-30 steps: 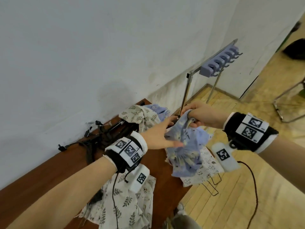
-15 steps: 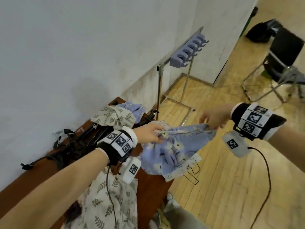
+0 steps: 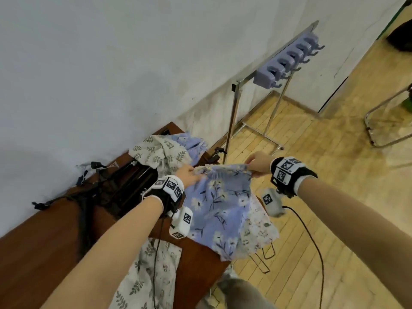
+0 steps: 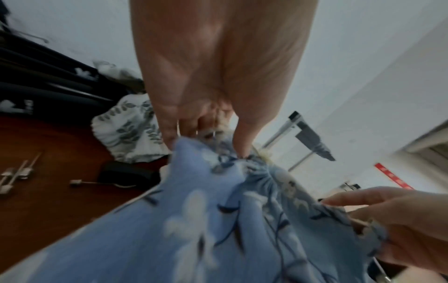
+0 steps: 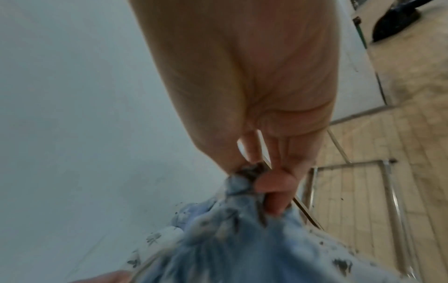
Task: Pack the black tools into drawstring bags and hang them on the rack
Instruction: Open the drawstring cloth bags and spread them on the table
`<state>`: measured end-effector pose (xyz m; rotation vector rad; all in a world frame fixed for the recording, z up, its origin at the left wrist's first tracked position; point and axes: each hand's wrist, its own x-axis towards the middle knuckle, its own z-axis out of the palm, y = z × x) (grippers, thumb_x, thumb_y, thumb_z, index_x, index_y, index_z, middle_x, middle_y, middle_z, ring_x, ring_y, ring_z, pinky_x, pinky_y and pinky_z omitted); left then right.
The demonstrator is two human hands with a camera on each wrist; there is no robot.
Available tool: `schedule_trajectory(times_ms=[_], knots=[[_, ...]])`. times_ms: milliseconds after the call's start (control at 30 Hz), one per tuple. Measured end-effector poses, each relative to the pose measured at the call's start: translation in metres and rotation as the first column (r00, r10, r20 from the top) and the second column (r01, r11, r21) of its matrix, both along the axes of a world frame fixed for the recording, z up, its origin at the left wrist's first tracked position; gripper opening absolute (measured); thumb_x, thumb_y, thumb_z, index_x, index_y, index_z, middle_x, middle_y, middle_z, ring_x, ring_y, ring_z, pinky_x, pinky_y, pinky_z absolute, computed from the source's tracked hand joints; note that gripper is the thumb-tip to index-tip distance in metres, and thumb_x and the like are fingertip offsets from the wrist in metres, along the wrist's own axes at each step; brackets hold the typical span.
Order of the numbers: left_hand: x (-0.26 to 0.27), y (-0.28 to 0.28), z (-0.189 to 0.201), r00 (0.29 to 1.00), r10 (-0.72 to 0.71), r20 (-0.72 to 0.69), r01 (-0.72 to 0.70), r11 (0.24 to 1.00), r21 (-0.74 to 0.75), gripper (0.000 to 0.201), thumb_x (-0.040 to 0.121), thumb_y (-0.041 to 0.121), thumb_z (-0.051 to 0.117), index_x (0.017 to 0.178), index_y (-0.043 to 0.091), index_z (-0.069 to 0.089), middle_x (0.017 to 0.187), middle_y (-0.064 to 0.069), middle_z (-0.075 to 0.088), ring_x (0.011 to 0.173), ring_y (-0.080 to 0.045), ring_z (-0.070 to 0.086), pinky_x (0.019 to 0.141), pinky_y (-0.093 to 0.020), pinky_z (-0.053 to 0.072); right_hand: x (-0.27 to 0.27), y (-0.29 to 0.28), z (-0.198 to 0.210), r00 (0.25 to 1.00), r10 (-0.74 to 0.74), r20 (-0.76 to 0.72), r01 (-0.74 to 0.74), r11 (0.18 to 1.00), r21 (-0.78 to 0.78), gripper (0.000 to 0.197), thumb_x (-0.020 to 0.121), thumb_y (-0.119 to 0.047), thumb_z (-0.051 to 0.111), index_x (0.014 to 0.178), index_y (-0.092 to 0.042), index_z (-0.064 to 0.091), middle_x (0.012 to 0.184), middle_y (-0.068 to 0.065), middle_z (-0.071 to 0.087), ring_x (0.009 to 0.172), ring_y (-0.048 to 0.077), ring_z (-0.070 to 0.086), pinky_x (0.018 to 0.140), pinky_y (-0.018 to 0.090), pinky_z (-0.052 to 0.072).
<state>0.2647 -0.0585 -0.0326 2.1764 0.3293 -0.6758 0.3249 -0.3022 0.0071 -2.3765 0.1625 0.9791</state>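
Observation:
A blue floral drawstring bag hangs over the table's right end, its top hem stretched between both hands. My left hand pinches the hem's left end. My right hand pinches the right end. The blue bag's cloth fills the lower part of both wrist views. Black tools lie piled on the brown table against the wall. The metal rack with purple hooks stands on the floor beyond the table.
A leaf-print bag and another blue bag lie at the table's far end. Another leaf-print bag lies near the front edge. A white floral cloth hangs under the held bag. A chair frame stands at right.
The hands drew apart, spreading the bunched blue bag wide. The view then swung so the rack sits higher and further right.

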Motion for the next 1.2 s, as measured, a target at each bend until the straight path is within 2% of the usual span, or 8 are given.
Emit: schedule_trajectory(times_ms=[100, 167, 333, 467, 600, 767, 967, 1200], knots=[[0.009, 0.013, -0.02, 0.981, 0.192, -0.008, -0.192, 0.98, -0.052, 0.013, 0.095, 0.019, 0.054, 0.101, 0.008, 0.051, 0.1, -0.007, 0.057, 0.095, -0.023, 0.051, 0.083, -0.035, 0.04, 0.017, 0.013, -0.027, 0.997, -0.057, 0.045, 0.057, 0.998, -0.007, 0.036, 0.094, -0.006, 0.052, 0.127, 0.008, 0.054, 0.117, 0.025, 0.064, 0.089, 0.029, 0.065, 0.082, 0.038, 0.055], [0.007, 0.033, -0.028, 0.961, 0.271, -0.056, -0.274, 0.96, -0.055, 0.038, 0.095, 0.014, 0.053, 0.131, 0.007, 0.042, 0.13, -0.012, 0.049, 0.113, -0.026, 0.05, 0.096, -0.039, 0.041, 0.023, 0.021, -0.036, 0.992, -0.009, 0.13, 0.027, 0.991, -0.131, 0.036, 0.097, -0.012, 0.046, 0.128, 0.004, 0.05, 0.124, 0.023, 0.058, 0.106, 0.034, 0.061, 0.086, 0.038, 0.052], [-0.047, 0.101, -0.049, 0.851, 0.503, -0.152, -0.515, 0.855, -0.054, 0.017, 0.095, -0.003, 0.043, 0.102, -0.001, 0.058, 0.085, -0.021, 0.061, 0.062, -0.024, 0.062, 0.055, -0.025, 0.049, 0.022, 0.073, -0.057, 0.894, 0.35, 0.279, -0.291, 0.928, -0.232, 0.03, 0.093, -0.012, 0.047, 0.121, -0.009, 0.058, 0.127, 0.016, 0.047, 0.114, 0.034, 0.048, 0.093, 0.039, 0.046], [-0.114, 0.152, -0.069, 0.9, 0.388, -0.196, -0.353, 0.916, 0.191, 0.013, 0.089, 0.003, 0.055, 0.086, 0.009, 0.066, 0.097, -0.017, 0.069, 0.075, -0.026, 0.064, 0.061, -0.023, 0.05, -0.005, 0.153, -0.068, 0.8, 0.551, 0.237, -0.547, 0.833, -0.088, 0.027, 0.095, -0.008, 0.044, 0.119, -0.012, 0.055, 0.119, 0.013, 0.049, 0.096, 0.033, 0.053, 0.081, 0.04, 0.047], [-0.164, 0.177, -0.084, 0.936, 0.229, -0.266, -0.111, 0.913, 0.393, 0.029, 0.09, 0.023, 0.054, 0.118, 0.017, 0.062, 0.122, -0.009, 0.059, 0.11, -0.03, 0.057, 0.088, -0.031, 0.046, -0.046, 0.221, -0.099, 0.738, 0.658, 0.153, -0.665, 0.747, -0.009, 0.025, 0.095, -0.002, 0.046, 0.116, -0.004, 0.058, 0.114, 0.018, 0.061, 0.098, 0.035, 0.059, 0.08, 0.042, 0.05], [-0.198, 0.185, -0.104, 0.939, 0.238, -0.247, -0.142, 0.925, 0.353, 0.062, 0.087, 0.027, 0.063, 0.142, 0.019, 0.037, 0.138, -0.013, 0.045, 0.126, -0.032, 0.046, 0.103, -0.041, 0.04, -0.084, 0.26, -0.145, 0.781, 0.612, 0.126, -0.604, 0.791, -0.097, 0.024, 0.095, -0.019, 0.059, 0.111, -0.002, 0.053, 0.109, 0.018, 0.06, 0.093, 0.034, 0.062, 0.071, 0.038, 0.051], [-0.222, 0.186, -0.117, 0.967, 0.155, -0.201, -0.048, 0.891, 0.451, 0.06, 0.084, 0.049, 0.061, 0.132, 0.016, 0.047, 0.127, -0.008, 0.052, 0.12, -0.028, 0.048, 0.097, -0.04, 0.042, -0.1, 0.272, -0.172, 0.838, 0.502, 0.214, -0.46, 0.861, -0.22, 0.028, 0.097, -0.018, 0.055, 0.114, 0.003, 0.052, 0.111, 0.024, 0.062, 0.1, 0.04, 0.062, 0.076, 0.041, 0.051], [-0.219, 0.188, -0.108, 0.959, 0.28, 0.046, -0.28, 0.906, 0.317, 0.016, 0.091, 0.031, 0.057, 0.089, 0.015, 0.057, 0.1, -0.001, 0.053, 0.1, -0.022, 0.05, 0.091, -0.039, 0.041, -0.105, 0.275, -0.172, 0.853, 0.469, 0.229, -0.413, 0.875, -0.254, 0.027, 0.098, -0.018, 0.051, 0.113, 0.005, 0.054, 0.113, 0.027, 0.061, 0.101, 0.042, 0.062, 0.081, 0.045, 0.053]])
